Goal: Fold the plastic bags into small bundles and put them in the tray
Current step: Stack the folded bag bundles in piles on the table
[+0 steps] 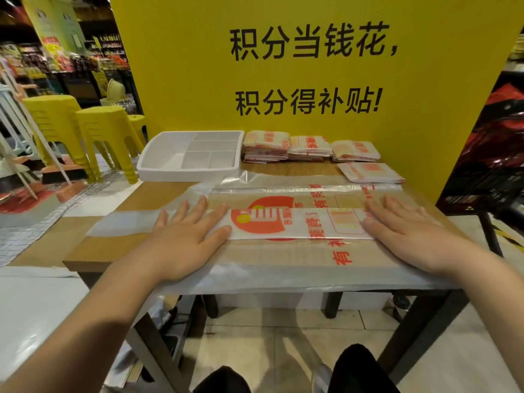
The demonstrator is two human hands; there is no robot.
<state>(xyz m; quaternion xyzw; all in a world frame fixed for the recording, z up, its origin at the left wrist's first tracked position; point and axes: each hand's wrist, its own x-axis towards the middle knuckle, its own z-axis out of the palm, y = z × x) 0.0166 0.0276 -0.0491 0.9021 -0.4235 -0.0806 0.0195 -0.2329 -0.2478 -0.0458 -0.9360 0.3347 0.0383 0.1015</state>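
- Translucent plastic bag with orange-red print [283, 222]: spread flat at the centre of the tabletop, long axis running 9 to 3 o'clock, a folded-over band across its middle.
- Left hand [184, 239]: palm down, fingers straight and spread, pressing the band at 9 o'clock of the round logo; nothing gripped.
- Right hand [402, 231]: palm down, fingers straight, pressing the band's 3 o'clock end; nothing gripped.
- White compartmented plastic tray [158, 165]: at 11 o'clock of the bag.
- Stacks of folded bag bundles [309, 147]: at 12 to 1 o'clock, just beside the tray; single flat bundle [371, 173] at 2 o'clock.
- Light wooden table [158, 194] beneath all.
- Tall yellow board with black characters [170, 80] at 12 o'clock, behind the table.
- Yellow plastic stools [99, 126] at 10 o'clock, on the floor.
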